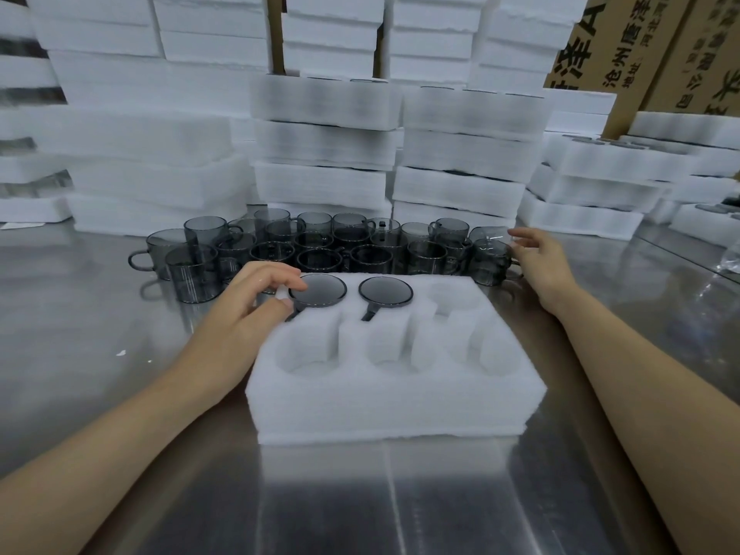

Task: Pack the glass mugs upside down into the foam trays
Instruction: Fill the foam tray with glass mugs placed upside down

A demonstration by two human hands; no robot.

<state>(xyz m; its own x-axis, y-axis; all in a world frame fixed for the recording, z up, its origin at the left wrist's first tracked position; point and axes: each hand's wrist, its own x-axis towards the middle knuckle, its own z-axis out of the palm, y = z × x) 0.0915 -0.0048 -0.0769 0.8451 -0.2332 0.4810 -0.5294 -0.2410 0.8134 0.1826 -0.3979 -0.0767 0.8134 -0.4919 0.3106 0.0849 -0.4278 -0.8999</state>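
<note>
A white foam tray point(396, 398) with six round pockets lies on the steel table in front of me. Two smoky glass mugs sit upside down in its back row: one at the back left point(318, 289), one in the back middle point(385, 291). The other pockets hold nothing. My left hand point(256, 298) rests at the tray's back left corner, its fingertips touching the rim of the back-left mug. My right hand point(538, 254) hovers with relaxed fingers beside the rightmost upright mug point(489, 258). Several upright mugs point(320, 244) stand in a cluster behind the tray.
Stacks of white foam trays point(324, 154) rise behind the mugs and to both sides. Cardboard boxes point(640, 46) stand at the back right. A clear plastic bag point(730, 258) lies at the right edge. Bare steel table point(100, 334) stretches left of the tray.
</note>
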